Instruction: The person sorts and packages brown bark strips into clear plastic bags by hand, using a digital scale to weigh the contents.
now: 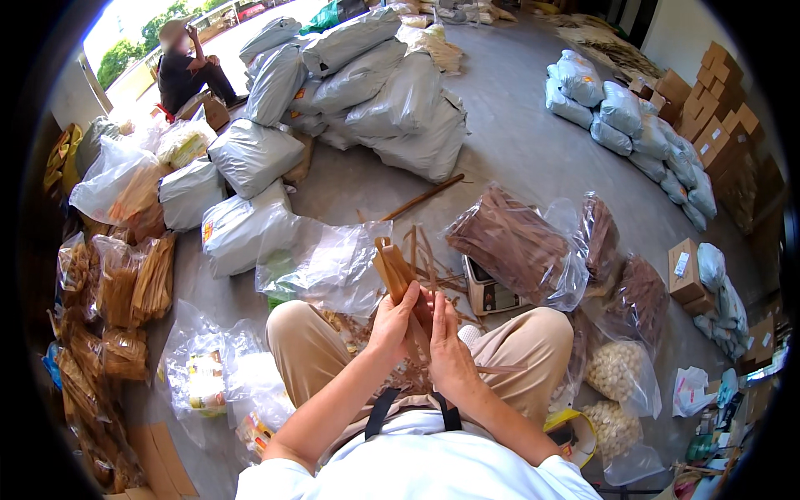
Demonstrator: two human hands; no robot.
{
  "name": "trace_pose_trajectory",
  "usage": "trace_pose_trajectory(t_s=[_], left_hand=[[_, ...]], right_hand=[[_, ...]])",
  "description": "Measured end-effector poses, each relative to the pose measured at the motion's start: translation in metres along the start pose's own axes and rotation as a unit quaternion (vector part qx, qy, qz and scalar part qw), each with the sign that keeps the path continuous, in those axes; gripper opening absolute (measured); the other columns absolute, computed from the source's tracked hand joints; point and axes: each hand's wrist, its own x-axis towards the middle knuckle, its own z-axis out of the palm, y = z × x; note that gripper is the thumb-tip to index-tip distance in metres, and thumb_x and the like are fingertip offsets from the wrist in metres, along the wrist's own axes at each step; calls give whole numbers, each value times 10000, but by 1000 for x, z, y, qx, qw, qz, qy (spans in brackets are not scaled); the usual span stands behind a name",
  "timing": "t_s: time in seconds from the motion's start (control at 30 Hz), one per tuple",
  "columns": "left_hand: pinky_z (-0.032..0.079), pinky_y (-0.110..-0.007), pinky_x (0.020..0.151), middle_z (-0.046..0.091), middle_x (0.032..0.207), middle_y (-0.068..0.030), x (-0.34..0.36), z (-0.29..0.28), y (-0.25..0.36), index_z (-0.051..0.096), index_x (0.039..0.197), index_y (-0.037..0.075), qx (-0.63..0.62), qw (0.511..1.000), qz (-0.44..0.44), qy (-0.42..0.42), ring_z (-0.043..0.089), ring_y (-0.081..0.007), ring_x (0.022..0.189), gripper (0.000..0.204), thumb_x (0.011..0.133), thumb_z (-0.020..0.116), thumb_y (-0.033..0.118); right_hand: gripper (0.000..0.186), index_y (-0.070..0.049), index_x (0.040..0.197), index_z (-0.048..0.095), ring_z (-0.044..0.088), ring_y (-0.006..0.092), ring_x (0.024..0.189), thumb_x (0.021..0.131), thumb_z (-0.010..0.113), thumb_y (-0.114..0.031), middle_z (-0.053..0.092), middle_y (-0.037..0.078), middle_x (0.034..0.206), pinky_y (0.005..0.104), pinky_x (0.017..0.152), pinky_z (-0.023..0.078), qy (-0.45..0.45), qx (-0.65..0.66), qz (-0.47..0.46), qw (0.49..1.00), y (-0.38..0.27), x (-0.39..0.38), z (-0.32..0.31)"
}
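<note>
My left hand [392, 329] is closed round an upright bundle of flat, golden-brown dried strips [393, 265] between my knees. My right hand [446, 350] is beside it, fingers pressed together against darker brown strips that hang below the bundle; its fingertips are partly hidden. Loose strips and scraps [423, 254] lie on the floor ahead and under my hands, next to a crumpled clear plastic sheet [321, 258].
Grey sacks [250, 158] are heaped ahead, more [621, 117] at right beside boxes [717, 92]. Bagged brown strips [517, 237] rest on a low appliance [477, 287]. Other bags [133, 283] line the left. A person [192, 75] sits at back left.
</note>
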Motion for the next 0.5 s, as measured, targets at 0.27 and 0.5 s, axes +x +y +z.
trace_pose_trajectory(t_s=[0.27, 0.5], left_hand=[[484, -276, 714, 586, 800, -24, -6, 2, 0, 548, 927, 78, 18, 996, 46, 75, 574, -138, 755, 172, 841, 645, 191], [475, -258, 681, 589, 788, -54, -22, 26, 13, 546, 896, 40, 25, 988, 144, -41, 564, -137, 745, 82, 851, 608, 66]], right_hand=[[840, -1, 1408, 112, 543, 450, 973, 664, 478, 129, 148, 245, 1437, 435, 724, 516, -2, -10, -71, 997, -3, -5, 4], [713, 35, 1365, 120, 345, 438, 1221, 814, 568, -29, 219, 331, 1366, 455, 989, 323, 145, 178, -147, 962, 4, 3, -5]])
